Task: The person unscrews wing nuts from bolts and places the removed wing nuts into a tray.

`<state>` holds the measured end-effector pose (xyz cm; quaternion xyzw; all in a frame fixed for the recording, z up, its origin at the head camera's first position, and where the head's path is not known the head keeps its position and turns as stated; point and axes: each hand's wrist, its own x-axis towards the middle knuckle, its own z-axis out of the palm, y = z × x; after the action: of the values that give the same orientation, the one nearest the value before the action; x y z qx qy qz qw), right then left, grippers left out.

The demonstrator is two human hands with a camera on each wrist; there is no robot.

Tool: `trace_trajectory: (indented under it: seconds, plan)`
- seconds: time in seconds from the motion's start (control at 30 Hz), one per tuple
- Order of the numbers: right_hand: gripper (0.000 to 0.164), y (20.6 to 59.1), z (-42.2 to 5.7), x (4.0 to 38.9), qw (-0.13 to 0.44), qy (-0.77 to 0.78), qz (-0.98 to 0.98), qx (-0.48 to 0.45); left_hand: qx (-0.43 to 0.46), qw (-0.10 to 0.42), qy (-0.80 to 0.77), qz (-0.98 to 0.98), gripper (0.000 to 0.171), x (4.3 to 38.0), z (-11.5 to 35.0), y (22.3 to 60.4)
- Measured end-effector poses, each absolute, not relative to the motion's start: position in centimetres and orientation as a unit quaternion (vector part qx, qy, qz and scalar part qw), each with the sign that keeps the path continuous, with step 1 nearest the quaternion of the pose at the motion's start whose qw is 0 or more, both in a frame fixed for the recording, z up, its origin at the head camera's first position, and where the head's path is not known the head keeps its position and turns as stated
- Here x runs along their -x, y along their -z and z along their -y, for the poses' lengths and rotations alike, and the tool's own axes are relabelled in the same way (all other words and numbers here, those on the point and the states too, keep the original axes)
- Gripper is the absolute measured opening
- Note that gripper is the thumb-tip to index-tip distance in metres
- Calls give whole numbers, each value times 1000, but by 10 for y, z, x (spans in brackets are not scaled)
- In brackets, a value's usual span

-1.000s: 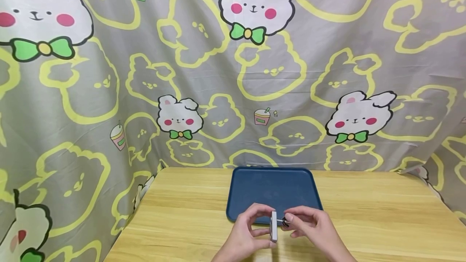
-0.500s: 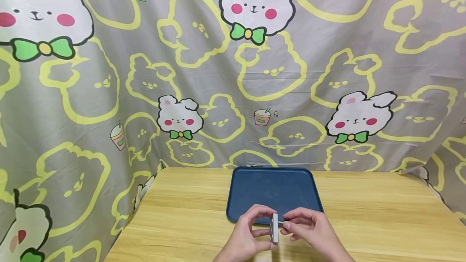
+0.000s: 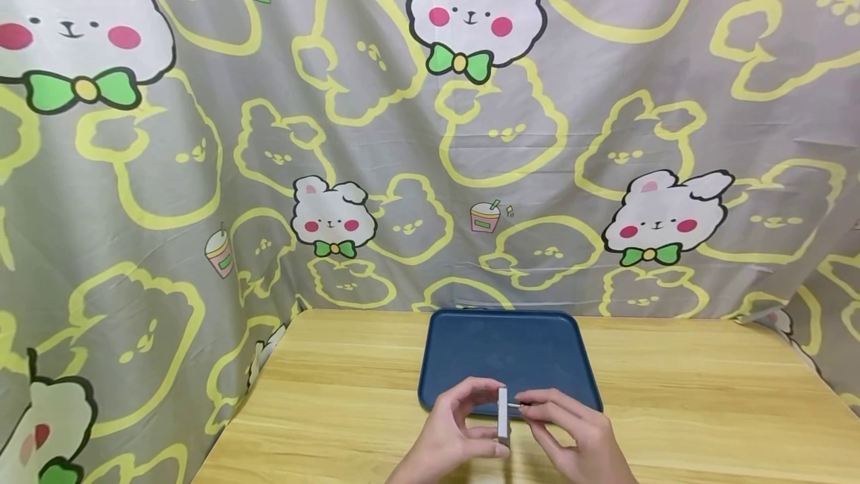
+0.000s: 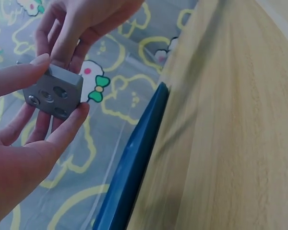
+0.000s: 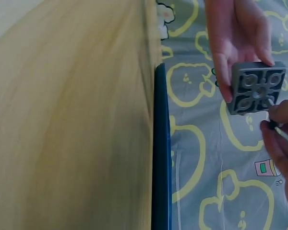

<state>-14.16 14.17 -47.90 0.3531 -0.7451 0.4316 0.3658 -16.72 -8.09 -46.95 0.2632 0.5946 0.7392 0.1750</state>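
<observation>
My left hand (image 3: 450,424) holds a small square grey metal plate (image 3: 503,415) on edge, thumb and fingertips at its rims. Its smooth face (image 4: 47,98), with several round holes, shows in the left wrist view; one corner hole has shiny metal in it. Ribs and round sockets cover the other face (image 5: 249,91), turned toward my right hand (image 3: 578,424). That hand pinches a thin metal rod (image 5: 287,136) with a black collar (image 5: 272,124). The rod's silver tip reaches a lower corner socket of the plate. Fingers partly hide the rod.
A dark blue tray (image 3: 500,349) lies on the wooden table (image 3: 349,379) just beyond both hands. Behind the table hangs a grey curtain (image 3: 403,133) with rabbit prints, which also covers the left side.
My right hand has shifted its grip on the rod, its fingers now straighter and the black part less visible in the head view. The left hand keeps the plate in nearly the same place.
</observation>
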Motion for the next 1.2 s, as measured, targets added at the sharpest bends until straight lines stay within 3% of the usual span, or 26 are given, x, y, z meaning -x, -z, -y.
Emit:
trace_trajectory:
  seconds: [0.1, 0.17, 0.3, 0.43, 0.57, 0.67, 0.8, 1.03, 1.2]
  plan:
    - [22, 482, -141, 145, 415, -399, 726, -378, -261, 181, -742, -590, 64, 168, 81, 469]
    - [23, 482, -141, 145, 418, -394, 726, -379, -259, 182, -743, -590, 63, 168, 81, 469]
    - [12, 476, -141, 140, 367, -423, 752, -347, -258, 176, -741, -595, 62, 168, 82, 469]
    - [29, 466, -140, 134, 224, -532, 785, -224, -260, 160, -736, -605, 62, 167, 82, 469]
    - [27, 459, -144, 135, 54, -651, 752, -90, -273, 141, -725, -616, 64, 166, 80, 469]
    - [37, 458, -151, 139, -42, -699, 711, -71, -284, 129, -717, -624, 64, 166, 78, 470]
    - [37, 461, -159, 144, -115, -730, 669, -79, -289, 123, -709, -632, 63, 165, 77, 469]
    - [38, 464, -160, 146, -127, -727, 671, -66, -290, 126, -697, -644, 61, 164, 76, 470]
    - [35, 464, -157, 143, -80, -700, 704, -88, -287, 130, -701, -639, 61, 164, 75, 471]
